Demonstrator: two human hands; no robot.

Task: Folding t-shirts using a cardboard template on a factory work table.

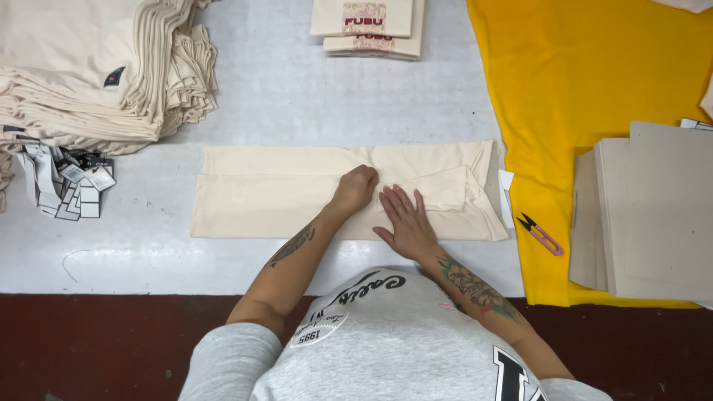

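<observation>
Folding step: cream shirt [282, 193] is pinched by left hand [355, 187], pressed flat by open right hand [405, 219]; smoothing needed.

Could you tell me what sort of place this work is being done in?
Most likely a garment packing or finishing table. Both hands press a folded cream shirt; a tall stack of cream shirts, loose hang tags, cardboard sheets and thread snips lie around it.
</observation>
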